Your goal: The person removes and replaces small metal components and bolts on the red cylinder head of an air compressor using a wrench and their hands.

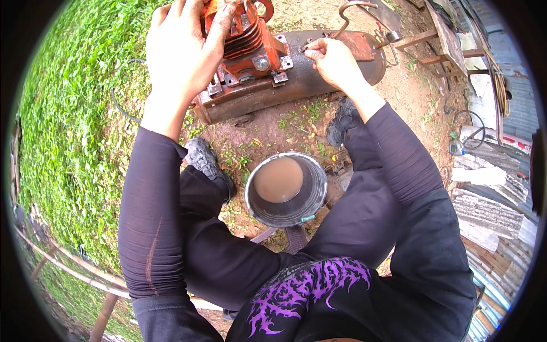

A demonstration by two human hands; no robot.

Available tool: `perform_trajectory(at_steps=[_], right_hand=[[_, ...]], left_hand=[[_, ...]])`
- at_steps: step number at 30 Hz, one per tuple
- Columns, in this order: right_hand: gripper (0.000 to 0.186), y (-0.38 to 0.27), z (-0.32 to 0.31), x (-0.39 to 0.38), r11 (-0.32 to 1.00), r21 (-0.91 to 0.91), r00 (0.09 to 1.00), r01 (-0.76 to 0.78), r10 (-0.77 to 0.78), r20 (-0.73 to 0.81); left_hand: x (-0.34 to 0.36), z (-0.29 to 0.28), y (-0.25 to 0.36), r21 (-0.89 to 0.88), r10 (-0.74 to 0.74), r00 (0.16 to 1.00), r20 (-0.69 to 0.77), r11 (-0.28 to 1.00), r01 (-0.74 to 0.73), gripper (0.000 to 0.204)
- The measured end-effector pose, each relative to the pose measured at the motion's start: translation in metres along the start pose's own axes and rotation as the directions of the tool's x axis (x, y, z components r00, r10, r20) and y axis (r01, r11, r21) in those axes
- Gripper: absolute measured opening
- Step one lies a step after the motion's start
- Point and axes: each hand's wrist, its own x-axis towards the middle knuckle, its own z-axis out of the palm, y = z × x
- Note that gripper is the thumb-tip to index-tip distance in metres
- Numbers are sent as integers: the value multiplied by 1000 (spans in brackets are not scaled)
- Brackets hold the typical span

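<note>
A red compressor pump [242,37] with cooling fins stands bolted on a rusty horizontal tank [350,74] at the top centre. My left hand [174,54] grips the left upper side of the pump, its thumb against the red casting and some fingertips reaching the frame's edge. My right hand [330,60] is at the tank's top, right of the pump, thumb and forefinger pinched on something small and dark that I cannot make out. A bent metal pipe [343,20] rises from the tank behind that hand.
A bucket of brown water [278,179] sits between my legs. Grass [80,114] lies to the left, with a bamboo rail [74,265] lower down. At the right are a wooden stand [444,45], corrugated sheets [487,211] and a coiled hose [467,122].
</note>
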Motion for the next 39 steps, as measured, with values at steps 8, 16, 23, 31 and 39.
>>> perform_trajectory(at_steps=[8,16,23,31,39], right_hand=[[15,-25,21,-4,984,34,985,173,-173,11],[14,-29,24,-16,967,-115,973,228,-232,-20],[13,-29,36,-14,951,-161,951,264,-285,-122],[9,-30,44,-15,928,-219,920,301,-343,-189],[8,-35,39,-15,944,-172,947,283,-303,-103]], left_hand=[[1,1,-6,31,23,1000,-11,999,-22,46],[2,-4,4,-61,8,997,-71,998,-13,30],[2,-5,5,-83,-26,997,-72,996,20,30],[3,-7,7,-62,-24,999,-44,998,21,30],[8,-16,13,-15,-11,1000,25,1000,11,50]])
